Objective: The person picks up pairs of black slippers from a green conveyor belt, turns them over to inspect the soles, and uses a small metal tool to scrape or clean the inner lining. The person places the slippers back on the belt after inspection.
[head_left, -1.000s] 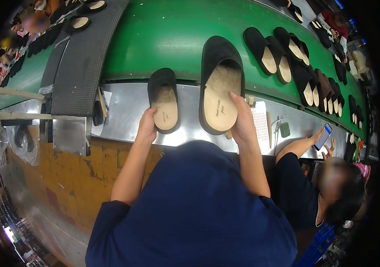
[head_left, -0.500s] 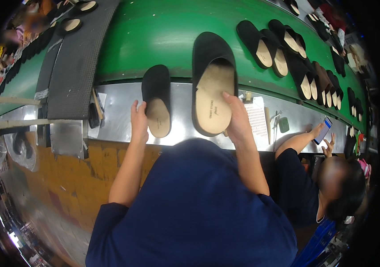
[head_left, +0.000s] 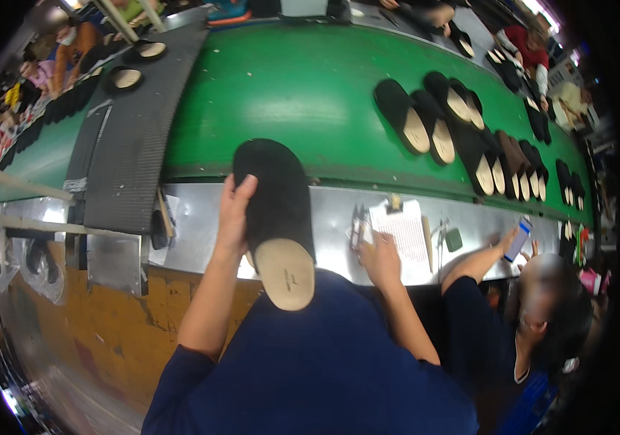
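Note:
My left hand (head_left: 234, 214) grips a black clog (head_left: 277, 192) by its side, holding it up in front of me with the beige insole toward me. A sliver of beige beside that hand suggests a second clog behind it, mostly hidden. My right hand (head_left: 381, 257) is over the metal ledge, fingers drawn together at some slim pen-like tools (head_left: 357, 228). What exactly its fingertips hold is blurred. Just right of it lies a clipboard with a printed sheet (head_left: 404, 232).
Behind the metal ledge (head_left: 208, 217) runs a green conveyor belt (head_left: 274, 94), with several black and brown clogs (head_left: 437, 134) toward the right. A grey ribbed mat (head_left: 132, 138) stands at left. On my right a co-worker (head_left: 480, 312) holds a phone (head_left: 519, 239).
My left hand has taken up a clog and lifts it toward me. The right hand no longer holds its clog and has moved to the pen-like tools. The view has tilted upward.

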Demonstrator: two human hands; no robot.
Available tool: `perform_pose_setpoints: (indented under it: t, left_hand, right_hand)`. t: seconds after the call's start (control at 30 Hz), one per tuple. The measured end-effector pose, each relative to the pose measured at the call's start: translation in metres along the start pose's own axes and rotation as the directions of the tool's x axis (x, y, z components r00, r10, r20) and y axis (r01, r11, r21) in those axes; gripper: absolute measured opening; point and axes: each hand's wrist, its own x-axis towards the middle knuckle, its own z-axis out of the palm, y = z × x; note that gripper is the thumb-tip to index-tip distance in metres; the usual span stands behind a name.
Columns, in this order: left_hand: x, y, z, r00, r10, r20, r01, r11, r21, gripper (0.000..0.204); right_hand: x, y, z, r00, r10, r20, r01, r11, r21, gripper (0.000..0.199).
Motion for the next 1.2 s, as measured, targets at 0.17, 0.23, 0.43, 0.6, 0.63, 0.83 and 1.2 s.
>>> perform_pose_setpoints:
  t: [0.17,0.23,0.43,0.6,0.63,0.83,1.2]
  left_hand:
    - [-0.007,0.019,0.021,0.989,0.091,0.12,-0.099,0.993,0.062,0.051]
    - [-0.015,0.024,0.029,0.98,0.112,0.162,-0.126,0.989,0.082,0.051]
    - [-0.032,0.038,0.042,0.943,0.216,0.255,-0.236,0.971,0.049,0.05]
    - [-0.037,0.037,0.05,0.894,0.351,0.278,-0.388,0.918,0.086,0.051]
    - [-0.038,0.034,0.05,0.883,0.378,0.277,-0.418,0.903,0.101,0.051]
    - [-0.043,0.013,0.053,0.861,0.415,0.293,-0.467,0.873,0.137,0.047]
    - [-0.056,0.003,0.064,0.828,0.396,0.397,-0.502,0.84,0.209,0.046]
  right_hand:
    - [-0.023,0.039,0.021,0.994,0.036,-0.102,-0.046,0.994,-0.096,0.037]
    - [-0.023,0.047,0.022,0.99,0.075,-0.121,-0.081,0.996,-0.048,0.032]
    - [-0.022,0.041,0.014,0.992,0.113,-0.064,-0.115,0.993,-0.037,0.043]
    - [-0.024,0.042,0.016,0.964,0.262,0.036,-0.264,0.963,0.057,0.05]
    - [-0.021,0.045,0.013,0.955,0.29,0.061,-0.296,0.941,0.167,0.047]
    - [0.019,-0.048,-0.071,0.961,0.136,-0.243,0.142,0.512,0.848,0.043]
    - [0.014,-0.165,-0.144,0.724,-0.242,-0.646,0.643,0.576,0.505,0.035]
